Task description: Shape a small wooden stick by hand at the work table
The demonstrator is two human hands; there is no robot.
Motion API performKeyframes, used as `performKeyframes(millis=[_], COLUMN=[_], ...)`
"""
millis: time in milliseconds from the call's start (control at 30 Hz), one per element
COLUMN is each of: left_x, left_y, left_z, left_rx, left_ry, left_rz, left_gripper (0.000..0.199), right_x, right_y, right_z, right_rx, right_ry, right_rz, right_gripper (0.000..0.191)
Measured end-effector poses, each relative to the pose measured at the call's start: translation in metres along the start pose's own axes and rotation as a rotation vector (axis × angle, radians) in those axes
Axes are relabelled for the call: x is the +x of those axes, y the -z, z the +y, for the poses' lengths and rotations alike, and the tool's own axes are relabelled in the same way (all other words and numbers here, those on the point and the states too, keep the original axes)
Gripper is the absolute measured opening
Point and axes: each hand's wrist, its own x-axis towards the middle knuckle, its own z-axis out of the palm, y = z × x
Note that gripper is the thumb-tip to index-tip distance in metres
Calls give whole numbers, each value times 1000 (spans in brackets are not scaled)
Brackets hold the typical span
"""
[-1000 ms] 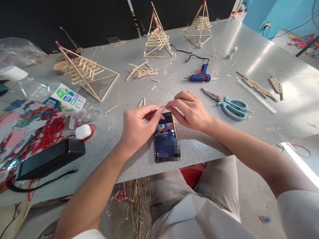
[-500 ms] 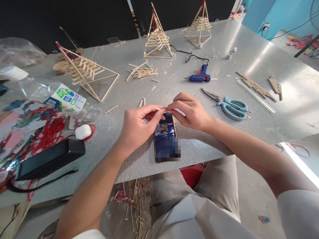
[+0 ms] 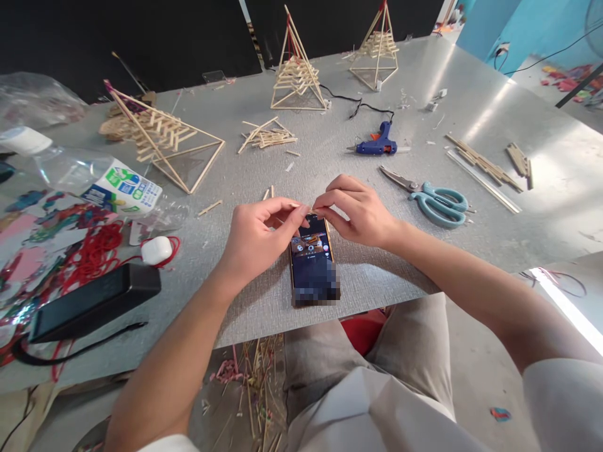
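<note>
My left hand (image 3: 254,242) is closed in a pinch on a short wooden stick (image 3: 294,205), mostly hidden by the fingers. Fingertips of my right hand (image 3: 354,210) pinch at the stick's right end, close against the left thumb. Under both hands a phone (image 3: 308,270) lies face up with a picture on its lit screen. Two small stick pieces (image 3: 268,193) lie just beyond my left hand. Scissors with blue handles (image 3: 440,204) rest to the right of my right hand, and a blue glue gun (image 3: 378,143) lies beyond it.
Stick pyramids (image 3: 296,72) stand at the back and left. A loose stick pile (image 3: 268,135) lies mid-table; longer sticks (image 3: 485,163) lie right. On the left are a plastic bottle (image 3: 127,185), red cord (image 3: 101,248), a white earbud case (image 3: 157,250) and a black device (image 3: 94,301).
The picture on the phone screen has changed. Both hands stay nearly in place, with slight finger movement at the stick.
</note>
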Motion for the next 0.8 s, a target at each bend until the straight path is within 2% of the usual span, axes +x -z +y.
performKeyframes(millis=[167,500,800], left_x=[0,-2,-4], left_y=[1,-2,-1], left_z=[-2,-10,-4], left_rx=[39,159,80], left_ry=[-26,-84,-17], left_rz=[14,-27,-35], left_gripper=[20,24,23], right_x=[2,2,0], right_y=[3,7,0], right_z=[4,3,-5], right_rx=[86,29,-90], right_ry=[-32,-53,4], right_rz=[-26,-215,-164], right_gripper=[14,22,24])
